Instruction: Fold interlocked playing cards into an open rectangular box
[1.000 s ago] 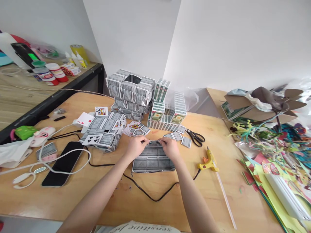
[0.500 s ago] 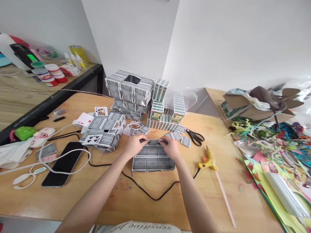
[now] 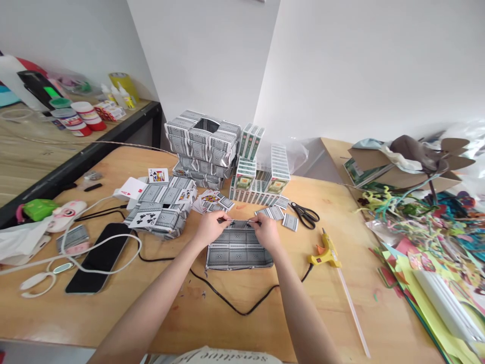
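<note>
A shallow box made of grey-backed playing cards (image 3: 239,253) sits on the table in front of me. My left hand (image 3: 210,228) is closed in a pinch at the left part of its far wall. At the right part of that same wall, my right hand (image 3: 267,232) pinches too. Fingers hide the box's far corners. Just beyond my right hand lie several loose playing cards (image 3: 290,222), face down. Beyond my left hand is a fanned pile of cards (image 3: 209,198), some face up.
Black scissors (image 3: 305,215) and a yellow glue gun (image 3: 326,253) lie to the right. A black cable (image 3: 242,312) loops in front of the box. Stacked card-covered boxes (image 3: 204,146) and green card packs (image 3: 244,177) stand behind. A phone (image 3: 99,258) lies left.
Both hands stay at the far wall of the box, with only slight finger movement. The view has shifted very slightly; nothing else visibly moves.
</note>
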`<state>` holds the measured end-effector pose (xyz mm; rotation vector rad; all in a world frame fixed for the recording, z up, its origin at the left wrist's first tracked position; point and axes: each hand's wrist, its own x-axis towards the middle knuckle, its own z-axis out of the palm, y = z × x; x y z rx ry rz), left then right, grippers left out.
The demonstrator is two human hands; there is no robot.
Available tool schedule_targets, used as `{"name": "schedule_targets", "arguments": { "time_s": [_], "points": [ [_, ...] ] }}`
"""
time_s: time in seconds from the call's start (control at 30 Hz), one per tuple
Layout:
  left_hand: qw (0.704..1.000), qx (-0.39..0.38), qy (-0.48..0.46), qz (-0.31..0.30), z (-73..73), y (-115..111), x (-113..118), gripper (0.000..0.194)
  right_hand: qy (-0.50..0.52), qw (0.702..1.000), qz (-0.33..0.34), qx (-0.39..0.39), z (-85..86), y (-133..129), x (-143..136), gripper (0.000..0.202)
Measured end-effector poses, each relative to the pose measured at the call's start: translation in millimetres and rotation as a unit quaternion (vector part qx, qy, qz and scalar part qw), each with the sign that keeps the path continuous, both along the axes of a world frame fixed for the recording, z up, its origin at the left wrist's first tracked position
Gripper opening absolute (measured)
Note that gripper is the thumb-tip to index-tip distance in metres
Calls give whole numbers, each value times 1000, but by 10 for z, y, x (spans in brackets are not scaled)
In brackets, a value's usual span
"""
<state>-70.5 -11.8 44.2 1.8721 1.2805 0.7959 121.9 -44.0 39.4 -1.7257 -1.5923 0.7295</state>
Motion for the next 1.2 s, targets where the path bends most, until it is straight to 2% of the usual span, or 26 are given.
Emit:
{"name": "schedule_targets", "arguments": {
  "time_s": [0.33,0.53,0.77,0.97,1.2],
  "points": [
    [999,-16,28,-15,-12,85,-11,10,39,999,3,-31,-36,51,52,6],
    [998,-9,-24,-49,-22,48,-13,10,21,999,47,3,-19,29,38,7],
    [998,11,23,-65,17,46,-4,12,32,997,56,39,-20,14,-3,11],
    [996,34,22,-75,8,39,27,11,10,999,47,26,9,8,-29,15],
    [996,13,25,-81,-1,52,5,16,5,999,45,17,45,-18,-46,13]
  ]
}}
